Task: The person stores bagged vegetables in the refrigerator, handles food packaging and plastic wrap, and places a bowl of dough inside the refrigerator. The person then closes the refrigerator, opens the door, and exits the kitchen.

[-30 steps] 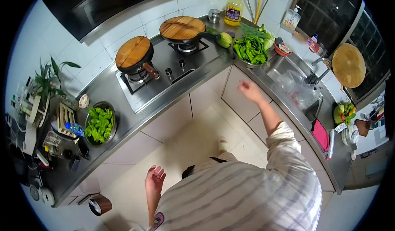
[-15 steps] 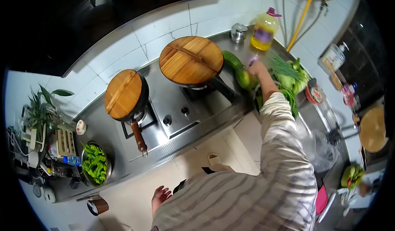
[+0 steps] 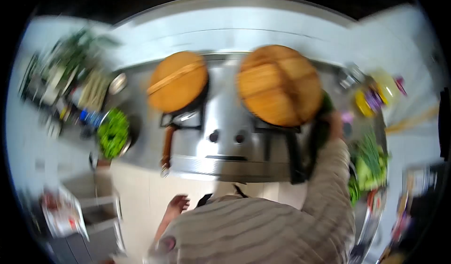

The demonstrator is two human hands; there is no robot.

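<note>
My right hand (image 3: 335, 123) reaches over the counter to the right of the right-hand pan. It is smeared by motion, and its fingers are hard to make out. Against its left side lies a long dark green gourd (image 3: 320, 131), partly behind the pan's lid and handle. A small blurred pinkish thing (image 3: 347, 117) sits just right of the hand. Low in the view, my left hand (image 3: 178, 204) hangs in front of the stove with its fingers loosely apart and nothing in them.
Two wooden-lidded pans (image 3: 178, 81) (image 3: 279, 85) stand on the gas stove (image 3: 225, 142). Green peppers (image 3: 112, 132) fill a bowl at left. Leafy greens (image 3: 371, 165), an oil bottle (image 3: 376, 92) and a metal can (image 3: 350, 75) are at right. A potted plant (image 3: 77, 52) stands back left.
The view has swung, so the stove now lies straight ahead. My right hand has shifted from beside the gourd's far right toward the pan. My left hand still hangs low.
</note>
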